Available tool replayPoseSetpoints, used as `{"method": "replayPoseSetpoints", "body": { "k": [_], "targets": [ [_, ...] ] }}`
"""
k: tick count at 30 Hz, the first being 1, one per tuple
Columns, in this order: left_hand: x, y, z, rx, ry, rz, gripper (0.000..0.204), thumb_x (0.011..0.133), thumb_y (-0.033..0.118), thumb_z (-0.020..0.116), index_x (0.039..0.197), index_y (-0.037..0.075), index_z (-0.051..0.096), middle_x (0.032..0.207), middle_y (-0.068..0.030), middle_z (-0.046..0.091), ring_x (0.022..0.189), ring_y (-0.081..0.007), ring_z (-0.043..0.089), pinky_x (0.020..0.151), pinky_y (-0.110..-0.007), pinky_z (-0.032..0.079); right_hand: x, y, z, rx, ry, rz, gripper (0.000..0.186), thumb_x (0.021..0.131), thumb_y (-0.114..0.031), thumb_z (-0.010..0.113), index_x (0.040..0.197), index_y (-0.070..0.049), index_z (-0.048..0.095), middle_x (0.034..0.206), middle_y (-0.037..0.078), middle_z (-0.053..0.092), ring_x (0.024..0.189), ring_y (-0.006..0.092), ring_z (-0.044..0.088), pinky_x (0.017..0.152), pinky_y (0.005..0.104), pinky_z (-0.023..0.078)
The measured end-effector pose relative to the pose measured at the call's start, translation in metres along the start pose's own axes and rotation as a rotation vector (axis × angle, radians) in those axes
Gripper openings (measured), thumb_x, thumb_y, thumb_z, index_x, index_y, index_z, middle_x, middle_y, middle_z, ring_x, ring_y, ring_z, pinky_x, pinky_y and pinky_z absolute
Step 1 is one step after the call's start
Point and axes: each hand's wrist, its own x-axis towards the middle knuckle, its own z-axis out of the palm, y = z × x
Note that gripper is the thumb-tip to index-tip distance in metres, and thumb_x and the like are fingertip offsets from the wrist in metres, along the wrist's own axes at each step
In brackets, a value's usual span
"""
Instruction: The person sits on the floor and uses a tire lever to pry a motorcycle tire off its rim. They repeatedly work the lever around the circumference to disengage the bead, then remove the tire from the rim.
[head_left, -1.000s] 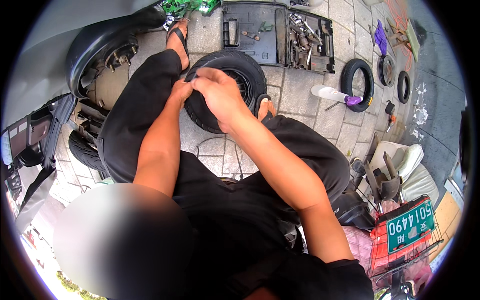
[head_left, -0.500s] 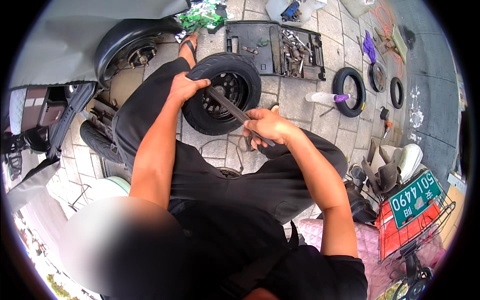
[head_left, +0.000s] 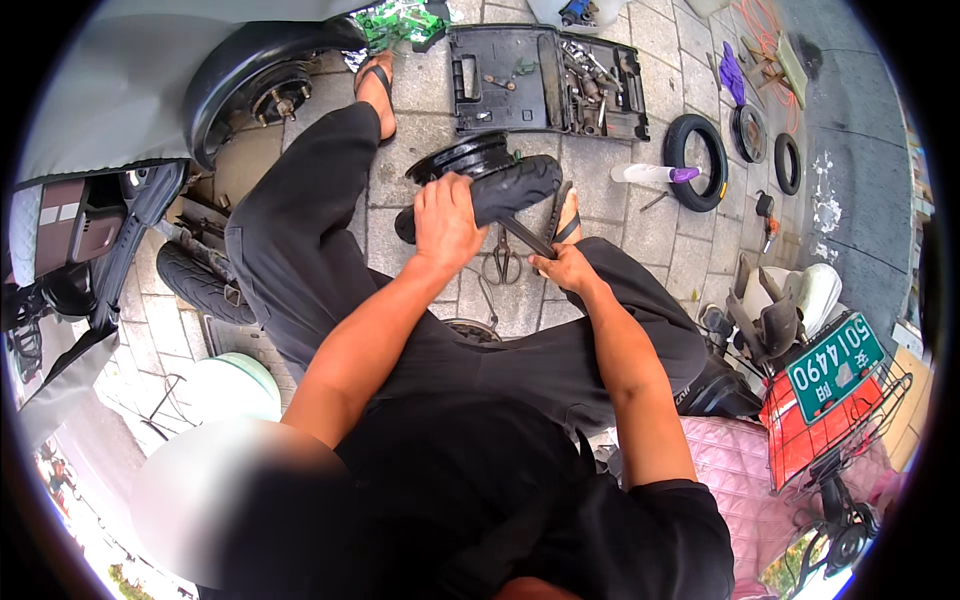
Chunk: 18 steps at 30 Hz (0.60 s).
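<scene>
Black and tilted, the tyre (head_left: pixel 530 185) is resting at twelve o'clock, the left hand (head_left: pixel 447 224) grasping its tread (seemingly to steady it), while the right hand (head_left: pixel 570 268), at two o'clock, is clutching a dark bar (head_left: pixel 526 236) near its end, likely for leverage.

Illumination: bright, diffuse daylight; shadows on the paving (head_left: pixel 625 235) are soft. Exposure: the far lower-left background washes out; the black shirt (head_left: pixel 470 440) retains little detail. Optics: fisheye curvature, black vignetted border. A round blurred patch (head_left: pixel 240 500) obscures the lower left.
</scene>
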Motion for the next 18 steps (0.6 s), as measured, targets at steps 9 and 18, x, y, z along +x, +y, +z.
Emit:
{"method": "replayPoseSetpoints", "body": {
  "k": [9,18],
  "targets": [
    [-0.015,0.029,-0.018,-0.044,-0.272,-0.016,0.13,0.063,0.022,0.097,0.166,-0.011,0.026,0.122,-0.0207,0.055,0.111,-0.0378,0.055,0.103,-0.047,0.049,0.004,0.033,0.033,-0.049,0.085,0.086,0.049,0.093,-0.045,0.08,0.109,0.001,0.078,0.091,0.019,0.076,0.088,0.0252,0.074,0.086,0.0393,0.056],
    [-0.001,0.03,-0.035,-0.064,-0.476,-0.146,0.137,0.064,0.023,0.096,0.17,-0.009,0.016,0.122,-0.0218,0.052,0.114,-0.0409,0.055,0.105,-0.048,0.052,0.012,0.038,0.046,-0.06,0.134,0.085,0.047,0.092,-0.045,0.077,0.114,-0.003,0.078,0.102,0.023,0.078,0.099,0.0363,0.077,0.089,0.0429,0.057]
  ]
}}
